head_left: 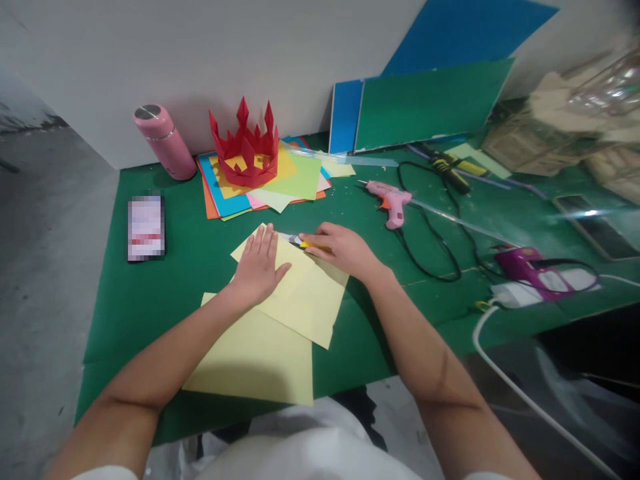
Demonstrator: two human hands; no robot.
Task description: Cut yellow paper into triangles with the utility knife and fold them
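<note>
My left hand (257,270) lies flat with fingers stretched on the upper pale yellow paper (315,300), pressing it to the table. In my right hand (345,248) is a yellow utility knife (303,243), its blade pointing left at the paper's far edge near my left fingertips. A second pale yellow sheet (260,360) lies partly beneath the upper one, closer to my body. How deep the blade sits in the paper is too small to make out.
Behind my hands, a red paper crown (247,160) rests on stacked coloured sheets (225,200). A pink bottle (167,143) and a phone (146,227) stand left on the green table (115,313). To the right lie a pink glue gun (393,200), cords and a power strip (517,295).
</note>
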